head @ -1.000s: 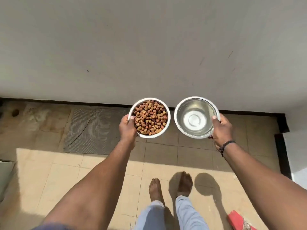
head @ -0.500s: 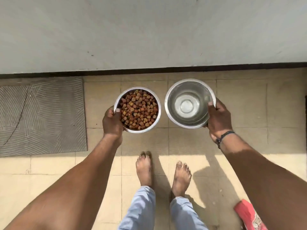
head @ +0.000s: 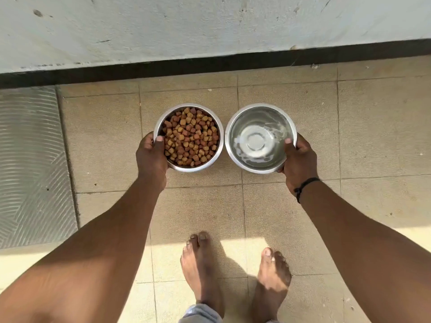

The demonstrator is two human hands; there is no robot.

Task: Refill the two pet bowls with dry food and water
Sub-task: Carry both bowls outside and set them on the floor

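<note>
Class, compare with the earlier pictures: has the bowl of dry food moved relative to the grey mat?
Yes. The bowl of dry food, gripped by the left hand, has moved right, away from the grey mat, with bare tiles now between them.

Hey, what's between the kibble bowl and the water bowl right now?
Nothing. In the head view the kibble bowl and the water bowl sit side by side, rims nearly touching; only a sliver of tiled floor shows between them.

Black wristband (head: 304, 186), bare feet (head: 201, 271), pale-blue trouser hems (head: 200, 314).
</note>
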